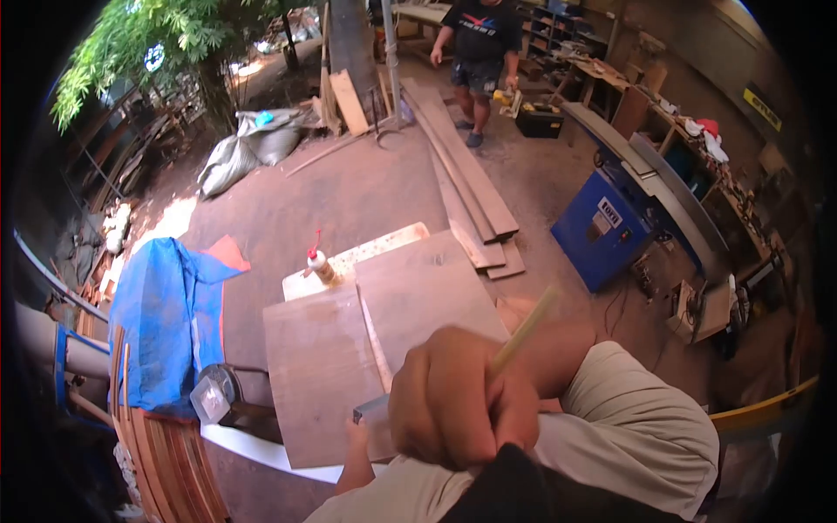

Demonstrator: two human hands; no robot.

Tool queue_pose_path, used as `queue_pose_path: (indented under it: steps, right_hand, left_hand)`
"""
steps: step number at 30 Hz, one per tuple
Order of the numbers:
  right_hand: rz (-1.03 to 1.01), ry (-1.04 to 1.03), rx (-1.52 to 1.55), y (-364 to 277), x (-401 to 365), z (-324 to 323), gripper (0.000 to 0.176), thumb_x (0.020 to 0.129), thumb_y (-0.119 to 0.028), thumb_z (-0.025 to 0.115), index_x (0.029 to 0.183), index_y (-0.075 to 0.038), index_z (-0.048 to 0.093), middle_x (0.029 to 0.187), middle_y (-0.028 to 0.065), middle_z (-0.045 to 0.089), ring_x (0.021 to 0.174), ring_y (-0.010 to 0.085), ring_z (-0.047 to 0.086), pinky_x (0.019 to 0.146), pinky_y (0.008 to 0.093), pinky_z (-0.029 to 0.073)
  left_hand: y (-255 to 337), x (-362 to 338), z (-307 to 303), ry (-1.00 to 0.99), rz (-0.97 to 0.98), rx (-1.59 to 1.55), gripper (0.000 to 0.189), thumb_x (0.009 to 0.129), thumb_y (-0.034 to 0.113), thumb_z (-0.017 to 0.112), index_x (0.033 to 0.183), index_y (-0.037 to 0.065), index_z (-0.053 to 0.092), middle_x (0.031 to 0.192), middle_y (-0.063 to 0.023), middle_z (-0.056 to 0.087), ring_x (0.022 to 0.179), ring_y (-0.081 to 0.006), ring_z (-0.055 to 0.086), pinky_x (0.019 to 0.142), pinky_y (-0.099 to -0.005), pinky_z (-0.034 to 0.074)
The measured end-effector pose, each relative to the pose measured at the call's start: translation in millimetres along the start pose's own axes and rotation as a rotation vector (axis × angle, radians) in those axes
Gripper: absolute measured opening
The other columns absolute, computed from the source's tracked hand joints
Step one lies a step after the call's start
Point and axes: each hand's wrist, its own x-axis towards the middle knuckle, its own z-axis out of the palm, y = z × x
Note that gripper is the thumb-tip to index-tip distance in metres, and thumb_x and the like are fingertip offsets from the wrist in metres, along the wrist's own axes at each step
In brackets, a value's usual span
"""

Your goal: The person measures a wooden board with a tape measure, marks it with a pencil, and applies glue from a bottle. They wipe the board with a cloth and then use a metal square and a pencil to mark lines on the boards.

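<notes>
The right hand (462, 397) hides the right end of the grey bar (373, 407) and the near end of the blurred stick (523, 332). The top edge cuts off the far person (482, 54); the shirt print (486, 22) is too small to read.

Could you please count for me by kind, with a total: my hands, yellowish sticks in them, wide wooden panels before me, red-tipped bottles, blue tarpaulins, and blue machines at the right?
Right hand and left hand: 2
Yellowish stick: 1
Left panel and right panel: 2
Red-tipped bottle: 1
Blue tarpaulin: 1
Blue machine: 1
Total: 8
</notes>
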Motion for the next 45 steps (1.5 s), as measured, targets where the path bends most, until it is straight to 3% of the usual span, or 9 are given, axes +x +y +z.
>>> queue_pose_path:
  steps: [5, 8, 11, 15, 21, 25, 27, 38, 45]
  right_hand:
    - [0.232, -0.041, -0.095, -11.2, -22.7, -26.4, 0.041, 0.079, -0.039, 0.075, 0.081, 0.000, 0.066, 0.057, 0.0061, 0.054, 0.048, 0.0161, 0.049, 0.044, 0.0298, 0.035]
    - [0.436, 0.343, -0.434, -6.8, -93.5, -87.6, 0.046, 0.079, -0.046, 0.073, 0.091, -0.002, 0.066, 0.065, 0.0020, 0.055, 0.055, 0.0117, 0.050, 0.050, 0.0252, 0.038]
    - [0.878, 0.892, -0.874, -14.0, -179.8, -140.6, 0.028, 0.086, -0.029, 0.067, 0.092, -0.002, 0.066, 0.068, 0.0022, 0.058, 0.060, 0.0100, 0.053, 0.053, 0.0244, 0.043]
    - [0.902, 1.014, -1.661, -28.2, -384.2, -203.6, 0.027, 0.083, -0.030, 0.067, 0.091, -0.004, 0.068, 0.080, 0.0116, 0.069, 0.071, 0.0213, 0.064, 0.068, 0.0341, 0.050]
    - [1.395, 1.232, -1.358, -71.4, -538.9, -203.3, 0.027, 0.079, -0.030, 0.063, 0.087, -0.006, 0.068, 0.077, 0.0174, 0.067, 0.068, 0.0298, 0.065, 0.064, 0.0402, 0.051]
    - [1.401, 1.082, -1.624, -94.2, -613.4, -241.0, 0.028, 0.078, -0.031, 0.062, 0.084, -0.004, 0.069, 0.077, 0.0193, 0.066, 0.067, 0.0325, 0.065, 0.063, 0.0422, 0.051]
    - [1.671, 0.997, -1.642, -109.0, -603.2, -251.0, 0.029, 0.077, -0.031, 0.062, 0.082, -0.004, 0.070, 0.078, 0.0197, 0.066, 0.067, 0.0343, 0.064, 0.064, 0.0427, 0.051]
    - [1.366, 1.178, -1.239, -144.0, -509.0, -317.6, 0.028, 0.077, -0.034, 0.063, 0.082, -0.008, 0.071, 0.073, 0.0176, 0.065, 0.068, 0.0299, 0.064, 0.066, 0.0413, 0.051]
    - [1.541, 1.101, -1.310, -120.7, -648.2, -340.8, 0.023, 0.084, -0.029, 0.061, 0.082, -0.006, 0.066, 0.066, 0.0066, 0.063, 0.058, 0.0167, 0.060, 0.056, 0.0336, 0.049]
  left_hand:
    - [-13.6, 16.1, 15.3, -0.004, -0.030, -0.049, 0.033, 0.086, 0.019, 0.062, 0.106, -0.006, 0.056, 0.100, -0.0253, 0.062, 0.096, -0.0390, 0.061, 0.084, -0.0450, 0.046]
    - [17.9, 6.9, 5.3, -0.024, -0.033, -0.104, 0.033, 0.086, 0.020, 0.062, 0.105, -0.006, 0.057, 0.099, -0.0246, 0.063, 0.095, -0.0376, 0.061, 0.084, -0.0440, 0.046]
    - [16.5, 16.7, 17.6, -0.016, -0.030, -0.112, 0.034, 0.085, 0.023, 0.064, 0.102, -0.006, 0.057, 0.097, -0.0240, 0.063, 0.094, -0.0367, 0.062, 0.082, -0.0430, 0.046]
    - [34.8, 16.8, 18.7, -0.018, -0.017, -0.025, 0.039, 0.082, 0.029, 0.066, 0.099, -0.005, 0.059, 0.092, -0.0230, 0.064, 0.089, -0.0364, 0.063, 0.080, -0.0426, 0.047]
    - [106.4, 4.5, 10.3, -0.113, -0.022, 0.077, 0.040, 0.080, 0.033, 0.068, 0.098, -0.003, 0.062, 0.093, -0.0223, 0.066, 0.090, -0.0350, 0.064, 0.080, -0.0417, 0.048]
    - [133.9, 23.6, 30.6, -0.150, 0.054, 0.126, 0.040, 0.080, 0.034, 0.068, 0.102, 0.000, 0.064, 0.095, -0.0210, 0.067, 0.093, -0.0342, 0.064, 0.082, -0.0412, 0.049]
    - [132.9, 37.7, 50.4, -0.142, 0.111, 0.154, 0.041, 0.081, 0.035, 0.067, 0.106, 0.003, 0.065, 0.096, -0.0197, 0.067, 0.095, -0.0338, 0.064, 0.083, -0.0409, 0.049]
    - [224.0, 75.4, 124.5, -0.349, 0.227, 0.402, 0.049, 0.085, 0.046, 0.059, 0.120, 0.011, 0.060, 0.109, -0.0156, 0.066, 0.106, -0.0337, 0.060, 0.090, -0.0415, 0.046]
    - [288.5, 91.2, 157.6, -0.430, 0.287, 0.395, 0.052, 0.086, 0.048, 0.057, 0.126, 0.013, 0.055, 0.114, -0.0169, 0.063, 0.109, -0.0346, 0.058, 0.092, -0.0441, 0.044]
